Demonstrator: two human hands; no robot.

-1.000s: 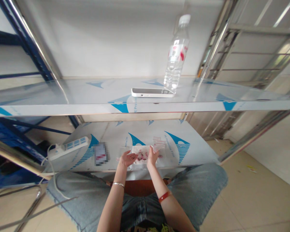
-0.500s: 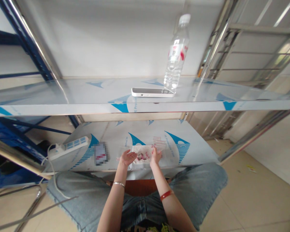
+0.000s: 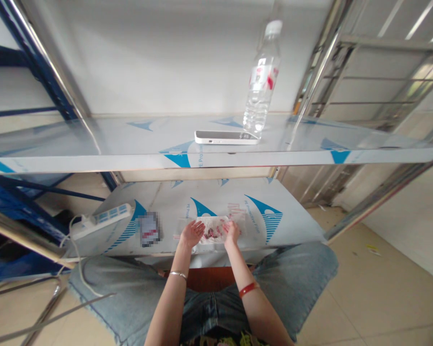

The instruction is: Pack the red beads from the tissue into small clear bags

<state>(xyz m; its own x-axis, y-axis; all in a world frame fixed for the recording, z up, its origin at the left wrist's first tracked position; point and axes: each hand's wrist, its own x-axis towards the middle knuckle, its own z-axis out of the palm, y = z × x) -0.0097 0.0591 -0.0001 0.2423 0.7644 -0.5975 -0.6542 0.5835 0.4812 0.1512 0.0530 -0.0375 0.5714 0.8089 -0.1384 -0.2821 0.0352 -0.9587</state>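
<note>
Head view: two bare hands are at work over the lower shelf [image 3: 299, 230], whose surface bears printed blue-and-white protective film. A flat white pack [image 3: 212, 231] with dark red markings lies between the hands, near the shelf's front edge. The left hand [image 3: 192, 233] is at its left end, palm turned upward, fingers extended and loosely parted — nothing seen in the grasp. Contact between these fingers and the pack cannot be determined. The right hand [image 3: 231, 233] is at the pack's right end, its fingers overlapping that end in view; whether they pinch it or merely rest there cannot be told.

Slim pink-and-white sticks [image 3: 237, 209] lie just beyond the right hand. Left of the left hand, well apart from the pack, is a pixelated item [image 3: 150, 229], contents unreadable. Further left sits a white power strip [image 3: 110, 216] with a plug inserted at its near end.

On the upper shelf [image 3: 130, 142], a white-edged phone [image 3: 226, 138] lies flat; a clear bottle [image 3: 261, 81], white-capped, stands just behind its right end.
</note>
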